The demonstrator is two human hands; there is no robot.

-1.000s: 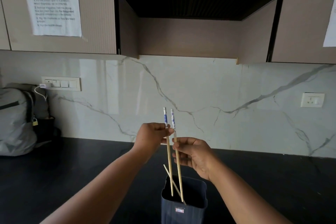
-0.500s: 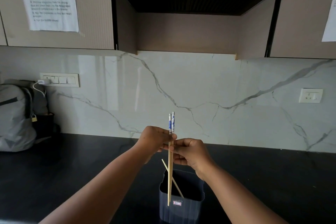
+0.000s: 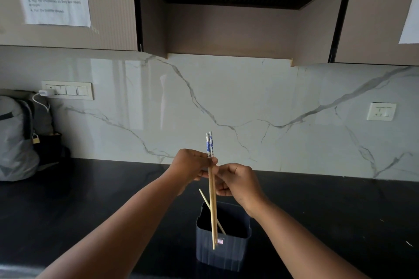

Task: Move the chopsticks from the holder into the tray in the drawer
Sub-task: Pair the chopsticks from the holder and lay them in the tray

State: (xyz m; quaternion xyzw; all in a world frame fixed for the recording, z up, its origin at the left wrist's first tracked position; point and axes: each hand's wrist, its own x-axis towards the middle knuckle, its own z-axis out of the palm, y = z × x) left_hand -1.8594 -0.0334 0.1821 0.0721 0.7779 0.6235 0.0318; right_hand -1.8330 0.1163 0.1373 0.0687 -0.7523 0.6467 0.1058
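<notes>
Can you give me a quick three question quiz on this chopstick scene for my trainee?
1. True or false: the pair of chopsticks is held upright with the blue patterned ends on top.
2. Which hand pinches the pair just below the pattern? A left hand B right hand C neither
3. Fill in: one plain chopstick leans inside the dark ____.

Key: 1 true; 2 A; 3 holder

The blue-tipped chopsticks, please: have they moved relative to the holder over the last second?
Yes. The blue-tipped chopsticks have come together and risen; their tips now hang in front of the holder instead of inside.
</notes>
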